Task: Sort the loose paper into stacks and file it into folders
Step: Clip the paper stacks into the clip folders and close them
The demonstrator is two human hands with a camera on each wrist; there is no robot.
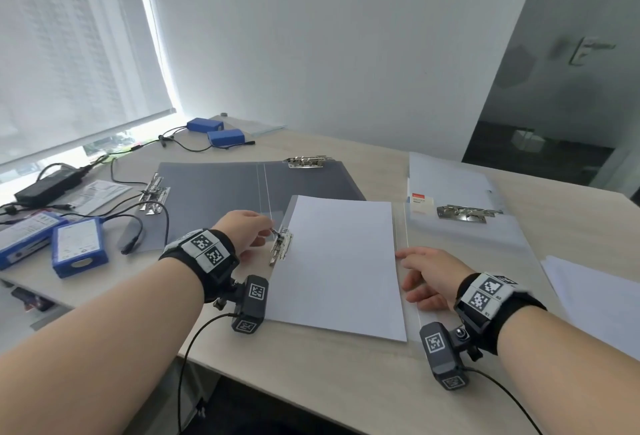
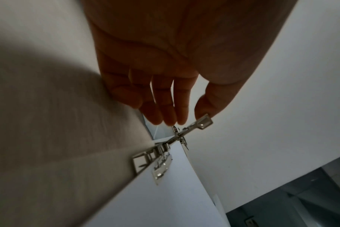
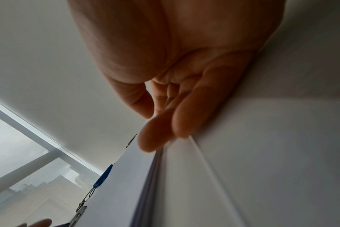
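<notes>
Left wrist view is showing the left hand (image 2: 165,64) pinching the raised clamp lever (image 2: 201,123); head view is showing the paper stack (image 1: 341,264) lying in the open folder (image 1: 460,226), right hand (image 1: 429,275) resting relaxed at its edge

No writing here can be made out. The small label with a red band (image 1: 422,199) on the pale folder (image 1: 460,188), the stickers on the blue battery packs (image 1: 80,245) and the printed leaflet (image 1: 98,193) on the desk (image 1: 311,372) are too small and blurred to read.
</notes>
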